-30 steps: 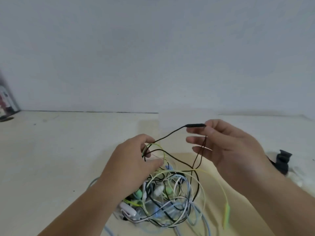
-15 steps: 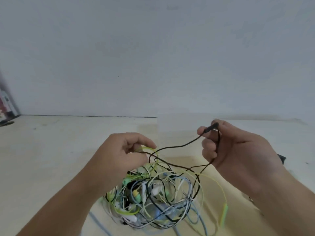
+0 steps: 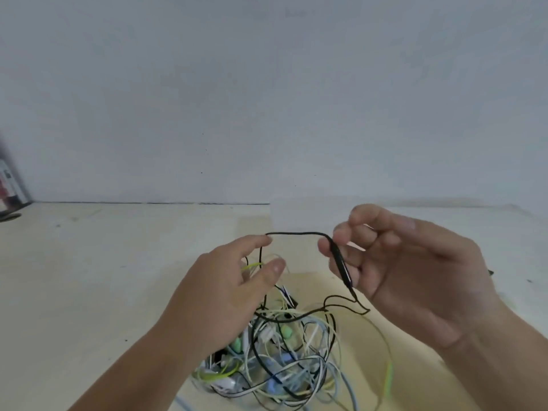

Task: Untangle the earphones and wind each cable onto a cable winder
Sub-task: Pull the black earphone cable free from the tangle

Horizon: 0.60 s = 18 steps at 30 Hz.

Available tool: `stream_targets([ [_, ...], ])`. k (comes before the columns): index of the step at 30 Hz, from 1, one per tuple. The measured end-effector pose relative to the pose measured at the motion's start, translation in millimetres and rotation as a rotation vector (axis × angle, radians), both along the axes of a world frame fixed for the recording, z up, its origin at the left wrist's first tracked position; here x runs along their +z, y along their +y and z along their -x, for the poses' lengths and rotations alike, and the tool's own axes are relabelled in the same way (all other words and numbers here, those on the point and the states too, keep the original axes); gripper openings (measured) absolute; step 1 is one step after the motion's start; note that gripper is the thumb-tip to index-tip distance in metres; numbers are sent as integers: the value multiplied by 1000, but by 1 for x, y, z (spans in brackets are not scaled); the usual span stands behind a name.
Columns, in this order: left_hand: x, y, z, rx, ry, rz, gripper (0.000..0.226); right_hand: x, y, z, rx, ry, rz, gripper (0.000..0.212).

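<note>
Earphones [image 3: 275, 360] lie in one tangled heap at the table's [image 3: 89, 277] near edge, about midway along. Black, white, yellow-green and pale blue cables are knotted too thickly to count. One black cable [image 3: 296, 233] rises from the heap and spans two hands. The left hand [image 3: 225, 292] pinches it at the fingertips, and the right hand [image 3: 415, 277] curls round its inline remote [image 3: 341, 264]. The pale table meets a plain grey-white wall [image 3: 267, 99], with one blurred object [image 3: 10, 188] at the far left corner.
</note>
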<state>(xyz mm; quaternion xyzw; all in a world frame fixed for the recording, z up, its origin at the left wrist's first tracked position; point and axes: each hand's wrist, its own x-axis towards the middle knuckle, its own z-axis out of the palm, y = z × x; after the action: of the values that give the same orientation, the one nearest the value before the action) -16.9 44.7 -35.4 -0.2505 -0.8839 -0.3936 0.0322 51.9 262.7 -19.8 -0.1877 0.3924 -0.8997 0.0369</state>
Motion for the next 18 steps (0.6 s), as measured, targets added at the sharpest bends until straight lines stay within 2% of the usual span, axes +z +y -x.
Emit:
stream_targets([
  [5, -4, 1, 3, 19, 147, 64, 49, -2, -5, 0, -114, -15, -142, 38],
  [8, -1, -1, 5, 168, 276, 136, 62, -3, -4, 2, -74, 17, -162, 31],
  [10, 3, 0, 2, 191, 370, 116, 61, -3, -4, 2, -21, 42, -150, 24],
  [12, 8, 0, -2, 149, 466, -12, 49, -1, -4, -1, 12, 57, -146, 21],
  [14, 16, -2, -5, 120, 539, -245, 31, 1, -6, -4, -55, 36, -216, 20],
  [16, 24, -6, -8, 144, 617, -374, 18, 1, -11, -4, -213, -18, -406, 21],
  [18, 28, -8, -12, 155, 664, -390, 17, -1, -16, -2, -370, -50, -695, 22],
])
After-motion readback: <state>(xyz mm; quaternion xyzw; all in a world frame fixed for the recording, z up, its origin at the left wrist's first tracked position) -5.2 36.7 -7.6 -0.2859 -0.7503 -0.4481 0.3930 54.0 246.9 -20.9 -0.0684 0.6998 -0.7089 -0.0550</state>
